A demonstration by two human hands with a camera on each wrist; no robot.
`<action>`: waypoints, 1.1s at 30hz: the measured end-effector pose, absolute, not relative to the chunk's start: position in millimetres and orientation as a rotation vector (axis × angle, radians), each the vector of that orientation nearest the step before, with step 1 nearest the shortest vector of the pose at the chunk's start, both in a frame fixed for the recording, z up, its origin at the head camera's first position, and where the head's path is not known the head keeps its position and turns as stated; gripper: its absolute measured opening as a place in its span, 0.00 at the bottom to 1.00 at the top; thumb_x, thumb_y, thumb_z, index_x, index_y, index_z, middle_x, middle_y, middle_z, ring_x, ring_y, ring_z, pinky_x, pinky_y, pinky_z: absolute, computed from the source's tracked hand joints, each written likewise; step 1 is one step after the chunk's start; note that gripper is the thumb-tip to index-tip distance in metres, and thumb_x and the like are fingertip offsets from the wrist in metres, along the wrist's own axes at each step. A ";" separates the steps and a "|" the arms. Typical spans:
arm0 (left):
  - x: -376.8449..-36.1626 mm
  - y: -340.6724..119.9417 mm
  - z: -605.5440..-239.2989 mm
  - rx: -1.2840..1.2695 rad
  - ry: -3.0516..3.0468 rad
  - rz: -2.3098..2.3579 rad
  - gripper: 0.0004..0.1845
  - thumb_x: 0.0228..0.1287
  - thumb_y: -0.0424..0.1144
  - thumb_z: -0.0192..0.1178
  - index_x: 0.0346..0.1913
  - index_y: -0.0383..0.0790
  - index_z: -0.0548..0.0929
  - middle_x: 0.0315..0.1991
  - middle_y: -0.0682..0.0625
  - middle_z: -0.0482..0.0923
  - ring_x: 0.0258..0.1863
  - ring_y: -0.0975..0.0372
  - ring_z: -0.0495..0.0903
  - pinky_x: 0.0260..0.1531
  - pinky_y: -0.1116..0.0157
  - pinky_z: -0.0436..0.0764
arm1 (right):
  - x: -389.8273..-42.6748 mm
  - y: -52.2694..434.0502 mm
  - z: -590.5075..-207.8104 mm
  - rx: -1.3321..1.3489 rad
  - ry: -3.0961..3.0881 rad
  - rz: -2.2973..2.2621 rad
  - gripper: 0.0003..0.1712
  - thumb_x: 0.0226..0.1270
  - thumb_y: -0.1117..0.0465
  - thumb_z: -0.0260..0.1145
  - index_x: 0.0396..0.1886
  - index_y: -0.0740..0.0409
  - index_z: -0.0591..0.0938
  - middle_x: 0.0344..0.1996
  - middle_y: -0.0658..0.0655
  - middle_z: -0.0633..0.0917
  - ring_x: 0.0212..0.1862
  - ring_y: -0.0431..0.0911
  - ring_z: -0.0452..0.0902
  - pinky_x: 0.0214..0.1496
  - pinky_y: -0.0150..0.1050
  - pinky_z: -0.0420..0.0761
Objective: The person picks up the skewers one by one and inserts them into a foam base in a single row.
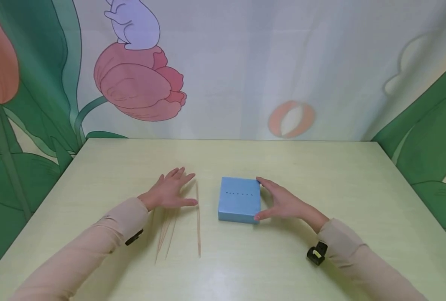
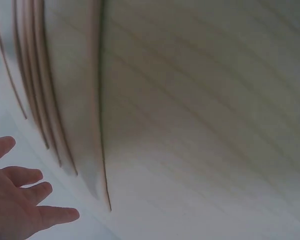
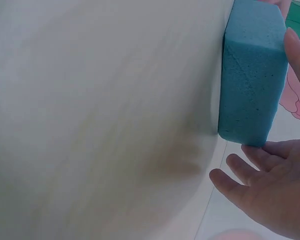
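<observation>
A light blue foam block (image 1: 239, 200) lies flat on the table, with a row of small dark holes across its top. Beside its right edge is my right hand (image 1: 283, 202), its thumb at the near corner and a fingertip at the far corner. The right wrist view has the block (image 3: 252, 85) standing between thumb and fingers, the other fingers stretched out past it. Several thin wooden sticks (image 1: 162, 238) lie left of the block, partly hidden under my left hand (image 1: 172, 192). That hand is spread above them, thumb overlapping a separate pair of sticks (image 1: 198, 234).
The pale wood-grain table (image 1: 302, 163) ends at a hanging cloth (image 1: 223, 75) printed with flowers, leaves and a white animal. A black device (image 1: 317, 253) is strapped at the right wrist, another (image 1: 134, 237) at the left.
</observation>
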State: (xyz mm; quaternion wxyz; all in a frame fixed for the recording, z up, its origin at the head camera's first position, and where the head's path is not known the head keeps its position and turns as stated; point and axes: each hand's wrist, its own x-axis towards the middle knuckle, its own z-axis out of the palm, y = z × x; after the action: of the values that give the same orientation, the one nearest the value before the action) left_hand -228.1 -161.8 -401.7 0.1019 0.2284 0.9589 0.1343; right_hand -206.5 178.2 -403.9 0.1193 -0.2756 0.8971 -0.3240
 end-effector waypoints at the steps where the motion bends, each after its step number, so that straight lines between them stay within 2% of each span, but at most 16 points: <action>1: -229.5 -160.4 -403.7 0.674 2.825 0.383 0.46 0.52 0.65 0.56 0.69 0.43 0.57 0.69 0.34 0.47 0.67 0.42 0.44 0.57 0.35 0.45 | -206.9 178.5 -403.1 -0.800 2.612 -0.951 0.64 0.40 0.44 0.76 0.69 0.67 0.50 0.67 0.66 0.56 0.67 0.60 0.52 0.64 0.54 0.56; 12: -227.9 -153.9 -413.3 0.627 2.747 0.305 0.49 0.49 0.68 0.56 0.70 0.45 0.55 0.69 0.34 0.42 0.68 0.42 0.41 0.57 0.35 0.44 | -209.5 178.2 -399.0 -0.770 2.542 -0.954 0.64 0.39 0.45 0.76 0.70 0.64 0.50 0.67 0.64 0.56 0.67 0.58 0.51 0.65 0.53 0.56; 17: -229.8 -152.1 -416.0 0.642 2.757 0.394 0.49 0.48 0.64 0.61 0.68 0.41 0.58 0.69 0.33 0.43 0.67 0.41 0.42 0.55 0.32 0.45 | -209.2 179.1 -397.1 -0.752 2.529 -0.963 0.64 0.39 0.45 0.77 0.70 0.63 0.50 0.67 0.64 0.56 0.67 0.59 0.52 0.64 0.54 0.57; 24: -231.8 -150.1 -417.2 0.629 2.719 0.572 0.46 0.44 0.58 0.67 0.63 0.39 0.61 0.68 0.32 0.42 0.67 0.41 0.39 0.53 0.30 0.39 | -209.0 179.4 -397.9 -0.736 2.525 -0.976 0.64 0.39 0.47 0.77 0.70 0.63 0.50 0.67 0.64 0.56 0.66 0.59 0.53 0.64 0.54 0.57; 33: -233.1 -149.1 -420.1 0.567 2.699 0.692 0.46 0.42 0.54 0.71 0.60 0.36 0.60 0.68 0.31 0.40 0.67 0.41 0.34 0.53 0.31 0.34 | -208.8 178.6 -396.5 -0.721 2.506 -0.980 0.63 0.40 0.48 0.77 0.70 0.61 0.49 0.67 0.63 0.56 0.66 0.59 0.53 0.64 0.54 0.57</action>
State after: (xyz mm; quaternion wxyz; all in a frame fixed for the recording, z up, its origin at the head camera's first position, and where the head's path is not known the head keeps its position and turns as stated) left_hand -233.1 -149.1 -420.1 0.1486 0.1971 0.9387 0.2406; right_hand -208.8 178.6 -396.5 0.1769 -0.2547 0.8854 -0.3463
